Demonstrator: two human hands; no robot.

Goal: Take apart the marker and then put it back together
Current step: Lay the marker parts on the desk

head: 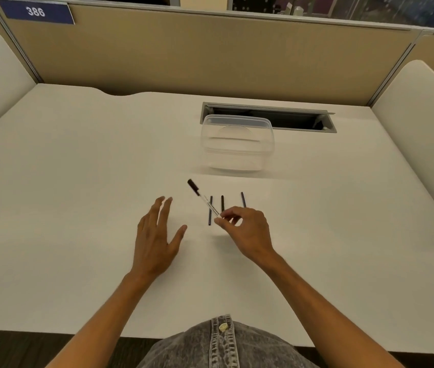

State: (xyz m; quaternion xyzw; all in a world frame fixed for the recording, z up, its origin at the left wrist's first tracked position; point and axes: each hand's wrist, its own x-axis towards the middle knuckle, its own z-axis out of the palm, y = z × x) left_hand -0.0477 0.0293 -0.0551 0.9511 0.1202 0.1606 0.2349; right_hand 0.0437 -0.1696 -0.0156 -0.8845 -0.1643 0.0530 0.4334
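A slim marker [203, 197] with a white barrel and a black cap is pinched at its near end by the fingertips of my right hand [245, 229]. It slants up and to the left, cap end away from me, above the white desk [77, 181]. Three thin dark sticks lie side by side on the desk beneath it: one on the left [210, 211], one in the middle [222, 202] and one on the right [243, 199], partly hidden by my fingers. My left hand [157, 235] hovers flat to the left, fingers spread, holding nothing.
A clear plastic container [237, 143] stands behind the marker. Beyond it a cable slot [290, 118] is cut into the desk. Tan partition walls close the back, with white side panels left and right. The desk's front edge runs near my body.
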